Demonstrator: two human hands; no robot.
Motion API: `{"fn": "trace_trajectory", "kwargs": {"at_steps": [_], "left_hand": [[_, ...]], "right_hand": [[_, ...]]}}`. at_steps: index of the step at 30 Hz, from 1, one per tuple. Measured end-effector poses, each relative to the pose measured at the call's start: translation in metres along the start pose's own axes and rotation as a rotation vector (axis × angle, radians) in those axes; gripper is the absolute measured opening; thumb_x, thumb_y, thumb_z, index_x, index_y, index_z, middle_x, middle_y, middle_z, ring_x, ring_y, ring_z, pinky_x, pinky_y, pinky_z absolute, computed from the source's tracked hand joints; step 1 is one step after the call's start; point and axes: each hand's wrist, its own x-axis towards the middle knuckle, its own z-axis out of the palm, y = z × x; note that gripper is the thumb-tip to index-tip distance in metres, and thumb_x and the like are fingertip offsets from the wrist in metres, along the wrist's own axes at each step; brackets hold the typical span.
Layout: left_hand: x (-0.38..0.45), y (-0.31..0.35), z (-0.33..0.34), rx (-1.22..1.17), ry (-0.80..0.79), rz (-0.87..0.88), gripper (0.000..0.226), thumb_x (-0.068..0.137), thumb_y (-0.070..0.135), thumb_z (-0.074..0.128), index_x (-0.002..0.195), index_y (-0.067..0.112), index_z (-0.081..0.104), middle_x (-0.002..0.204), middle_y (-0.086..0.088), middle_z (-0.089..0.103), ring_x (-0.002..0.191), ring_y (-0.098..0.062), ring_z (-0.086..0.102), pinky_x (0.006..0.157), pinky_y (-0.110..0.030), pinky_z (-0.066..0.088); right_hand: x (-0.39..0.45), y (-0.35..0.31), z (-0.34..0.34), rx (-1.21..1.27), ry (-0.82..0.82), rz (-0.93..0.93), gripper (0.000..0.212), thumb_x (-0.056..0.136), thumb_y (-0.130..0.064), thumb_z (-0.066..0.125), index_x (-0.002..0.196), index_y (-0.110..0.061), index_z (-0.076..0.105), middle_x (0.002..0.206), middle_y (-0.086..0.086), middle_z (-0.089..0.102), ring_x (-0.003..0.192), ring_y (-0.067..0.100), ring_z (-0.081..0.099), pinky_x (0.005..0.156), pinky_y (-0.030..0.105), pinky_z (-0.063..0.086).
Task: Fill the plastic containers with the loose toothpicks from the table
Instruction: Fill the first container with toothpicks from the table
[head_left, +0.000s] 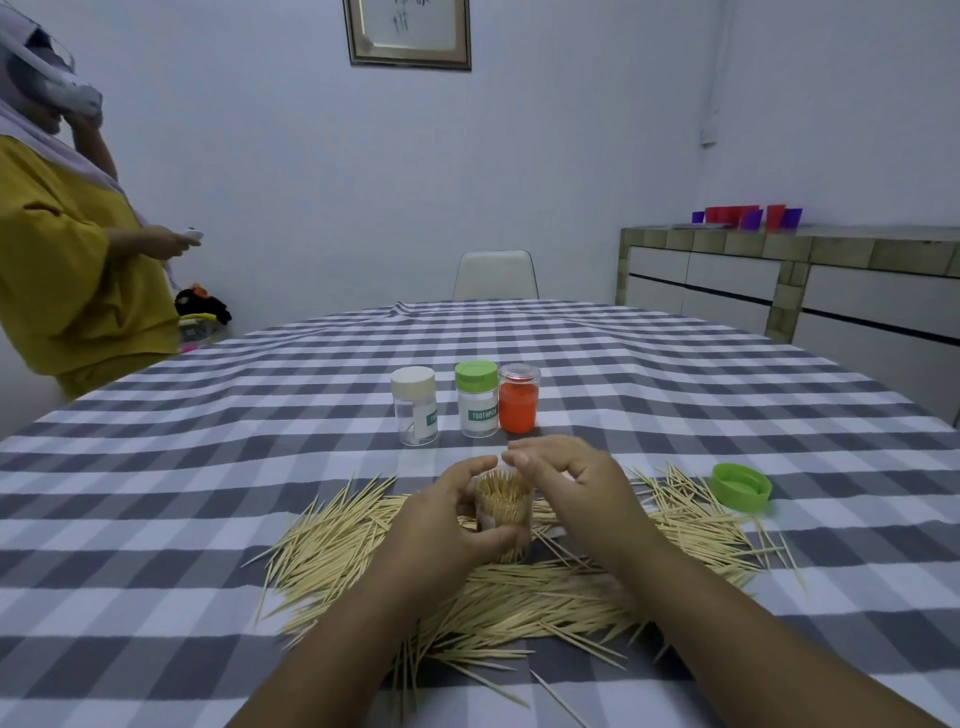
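From the head view, the left hand (457, 512) grips the open toothpick container (504, 512), nearly full, standing amid loose toothpicks (519, 587) on the counter (156, 467). The right hand (566, 478) hovers over it, fingers loosely bent, holding nothing visible. Filling seems almost finished; next, probably the green lid (740, 488) must go on.

The walls (571, 156) are plain, pale and evenly lit with a cool bluish cast. A framed picture (408, 32) with a dark and gold frame hangs high on the far wall, cut off by the top edge. A grey-and-white checked cloth (675, 374) covers the counter, and a white chair (495, 275) stands at its far side. Along the right wall runs a tiled sideboard (789, 280) with white drawer fronts; red and purple cups (748, 216) are grouped on top. A white conduit (714, 78) runs down the right wall. At the left stands a person in a yellow top (67, 270).
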Motion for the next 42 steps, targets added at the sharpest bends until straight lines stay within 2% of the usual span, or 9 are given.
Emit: {"fn": "trace_trajectory", "kwargs": {"at_steps": [3,6,11,16,20,28,35,39,42], "left_hand": [[0.000,0.001,0.000,0.008,0.000,-0.011,0.078,0.069,0.036,0.083,0.135,0.039,0.044,0.096,0.020,0.067,0.090,0.012,0.059,0.074,-0.006,0.043],[0.000,0.003,-0.001,0.013,0.000,-0.022,0.076,0.069,0.036,0.083,0.134,0.040,0.044,0.094,0.020,0.066,0.090,0.013,0.058,0.069,-0.005,0.041],[-0.002,0.004,0.000,0.016,-0.008,-0.029,0.076,0.070,0.034,0.083,0.136,0.038,0.043,0.093,0.021,0.064,0.090,0.012,0.057,0.068,-0.005,0.040],[-0.002,0.005,0.000,0.021,-0.009,-0.028,0.077,0.070,0.035,0.083,0.136,0.037,0.044,0.089,0.019,0.063,0.089,0.011,0.057,0.066,-0.003,0.040],[-0.002,0.005,0.000,0.021,-0.010,-0.028,0.078,0.070,0.033,0.083,0.137,0.037,0.043,0.090,0.018,0.064,0.088,0.012,0.057,0.065,0.001,0.040],[-0.002,0.006,0.000,0.016,-0.018,-0.032,0.079,0.069,0.034,0.083,0.137,0.037,0.043,0.086,0.018,0.064,0.088,0.011,0.058,0.065,0.000,0.038],[-0.002,0.006,0.000,0.018,-0.017,-0.038,0.079,0.070,0.034,0.083,0.137,0.038,0.042,0.091,0.019,0.065,0.090,0.011,0.058,0.066,-0.003,0.040],[-0.001,0.006,0.000,0.024,-0.019,-0.038,0.079,0.070,0.034,0.083,0.137,0.038,0.042,0.089,0.017,0.065,0.090,0.010,0.057,0.067,-0.005,0.039],[-0.001,0.005,0.000,0.030,-0.020,-0.033,0.079,0.070,0.035,0.083,0.138,0.038,0.042,0.091,0.017,0.065,0.091,0.011,0.057,0.068,-0.005,0.039]], "right_hand": [[0.008,-0.005,-0.017,-0.027,-0.036,0.133,0.026,0.094,-0.014,0.052,0.110,-0.025,0.069,0.111,-0.012,0.065,0.106,0.002,0.056,0.085,0.015,0.041],[0.012,0.006,-0.031,-0.395,-0.226,0.287,0.051,0.090,-0.013,0.047,0.137,-0.033,0.048,0.138,-0.008,0.051,0.124,0.017,0.049,0.100,0.031,0.040],[0.009,0.008,-0.031,-0.713,-0.509,0.374,0.067,0.093,-0.015,0.044,0.152,-0.029,0.015,0.155,0.000,0.028,0.143,0.023,0.021,0.117,0.038,0.009],[0.011,0.011,-0.025,-0.847,-0.535,0.221,0.065,0.091,-0.021,0.048,0.150,-0.022,0.023,0.148,0.002,0.037,0.136,0.022,0.032,0.115,0.037,0.021],[0.011,0.017,-0.015,-1.000,-0.477,0.101,0.043,0.094,-0.023,0.049,0.136,-0.018,0.045,0.128,0.005,0.049,0.116,0.024,0.047,0.093,0.034,0.039],[0.005,0.015,0.000,-1.142,-0.366,0.090,0.031,0.091,-0.010,0.054,0.123,-0.009,0.055,0.114,0.009,0.049,0.108,0.025,0.049,0.083,0.033,0.045],[0.013,0.012,-0.003,-1.073,-0.283,0.185,0.024,0.087,-0.005,0.055,0.110,-0.012,0.060,0.109,0.008,0.059,0.102,0.024,0.055,0.075,0.030,0.042],[0.022,0.006,-0.014,-0.752,-0.192,0.313,0.014,0.096,-0.013,0.048,0.101,-0.014,0.061,0.095,0.006,0.062,0.084,0.024,0.056,0.062,0.031,0.039],[0.020,0.006,-0.021,-0.423,-0.075,0.336,0.021,0.098,-0.017,0.043,0.084,-0.015,0.058,0.088,0.004,0.064,0.083,0.024,0.059,0.075,0.036,0.047]]}}
